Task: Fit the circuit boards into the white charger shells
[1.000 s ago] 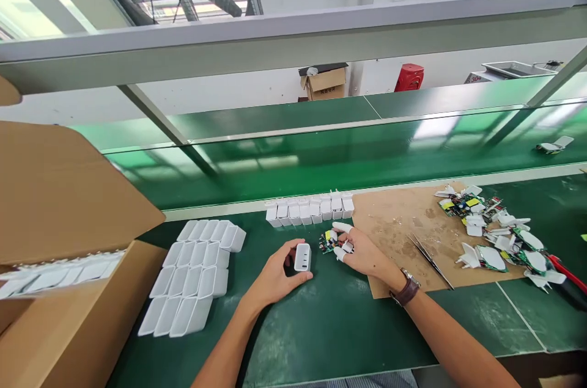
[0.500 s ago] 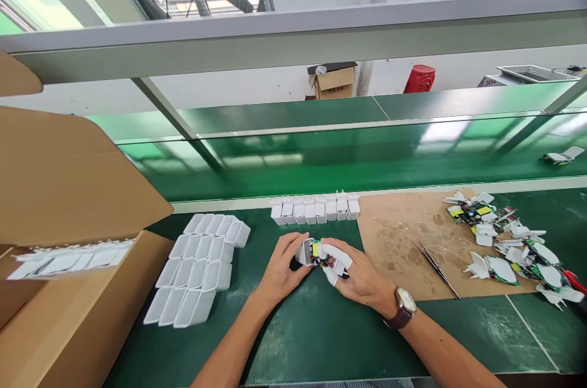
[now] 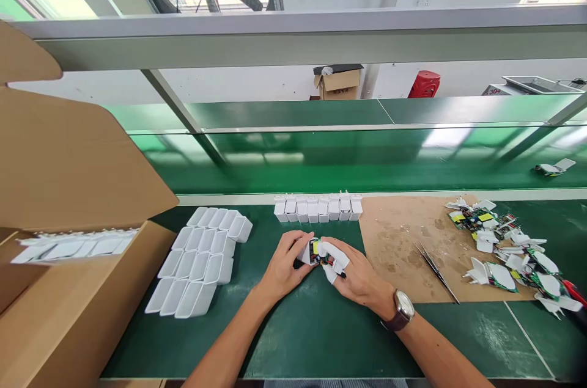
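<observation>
Over the green bench, my left hand (image 3: pixel 283 267) grips a small white plastic housing (image 3: pixel 304 254) between thumb and fingers. Against its right side my right hand (image 3: pixel 364 278) holds a circuit board assembly (image 3: pixel 315 249) with a yellow component and white plastic pieces (image 3: pixel 337 258). The board's left end meets the housing; how far it sits inside I cannot tell. Just beyond the hands stands a row of white housings (image 3: pixel 312 211). On the left lie several rows of open white housings (image 3: pixel 192 263). More board assemblies (image 3: pixel 499 241) are heaped on the right.
Tweezers (image 3: pixel 435 270) lie on a brown cardboard sheet (image 3: pixel 389 247) right of my hands. An open carton (image 3: pixel 92 308) with white parts inside (image 3: pixel 77 247) stands at the left. A red-handled tool (image 3: pixel 573 293) is at the right edge. A metal frame bar (image 3: pixel 293 40) crosses above.
The camera view has shifted slightly. My hands stay together at the same spot, with the board and the housing pressed a little closer.
</observation>
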The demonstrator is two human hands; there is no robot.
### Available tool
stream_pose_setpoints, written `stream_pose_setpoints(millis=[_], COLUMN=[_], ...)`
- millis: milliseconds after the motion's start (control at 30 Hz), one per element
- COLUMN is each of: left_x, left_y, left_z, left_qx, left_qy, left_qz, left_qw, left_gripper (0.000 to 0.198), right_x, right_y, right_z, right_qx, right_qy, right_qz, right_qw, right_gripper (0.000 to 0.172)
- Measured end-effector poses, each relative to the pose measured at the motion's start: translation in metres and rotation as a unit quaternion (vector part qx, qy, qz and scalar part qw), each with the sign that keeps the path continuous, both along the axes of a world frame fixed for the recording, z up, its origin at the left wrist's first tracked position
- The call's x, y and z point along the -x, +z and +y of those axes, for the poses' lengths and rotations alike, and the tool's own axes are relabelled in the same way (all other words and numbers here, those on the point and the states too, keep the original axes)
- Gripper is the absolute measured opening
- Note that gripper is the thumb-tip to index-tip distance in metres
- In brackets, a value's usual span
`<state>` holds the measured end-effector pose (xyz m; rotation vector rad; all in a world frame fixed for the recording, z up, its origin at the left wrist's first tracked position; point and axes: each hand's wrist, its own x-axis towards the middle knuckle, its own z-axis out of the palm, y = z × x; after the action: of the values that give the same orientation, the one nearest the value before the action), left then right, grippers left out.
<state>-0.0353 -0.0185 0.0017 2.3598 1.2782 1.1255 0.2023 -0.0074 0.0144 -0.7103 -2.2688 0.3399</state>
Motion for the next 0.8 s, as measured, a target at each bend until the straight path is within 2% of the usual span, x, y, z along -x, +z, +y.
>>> stream_pose_setpoints(millis=[533, 800], left_x=[0.0001, -0.0034], left_y=[0.0002, -0.0014], left_z=[-0.0009, -0.0032], left_qx=[0.017, 0.046], left_qy=[0.003, -0.009], left_qz=[-0.002, -0.021], left_qw=[1.000, 0.999], left_gripper=[0.069, 0.065], right_x=[0.0021, 0.0048], right_y=[0.0098, 0.0061], right_z=[0.0011, 0.0012], right_qx=[0.029, 0.036], right_qy=[-0.012, 0.003], right_qz=[-0.011, -0.032], right_qw=[0.999, 0.999], right_gripper=[0.067, 0.062])
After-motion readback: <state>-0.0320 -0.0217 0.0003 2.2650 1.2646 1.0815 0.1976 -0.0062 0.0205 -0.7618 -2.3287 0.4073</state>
